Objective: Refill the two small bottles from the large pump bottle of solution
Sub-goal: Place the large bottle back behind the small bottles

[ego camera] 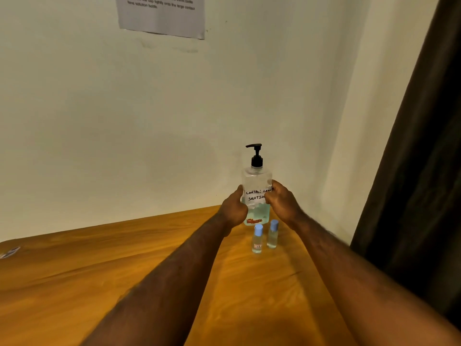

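Note:
A large clear pump bottle [256,179] with a black pump head and a handwritten "contact lens solution" label stands at the far edge of the wooden table [124,270], partly filled with pale blue liquid. My left hand [233,211] grips its left side and my right hand [283,204] grips its right side, thumbs on the label. Just in front of it stand two small clear bottles with blue caps: the left small bottle [257,239] and the right small bottle [272,234], both capped and upright.
A pale wall rises right behind the table, with a printed sheet of paper [162,15] taped high up. A dark curtain [419,171] hangs at the right. A small object [10,252] lies at the table's left edge.

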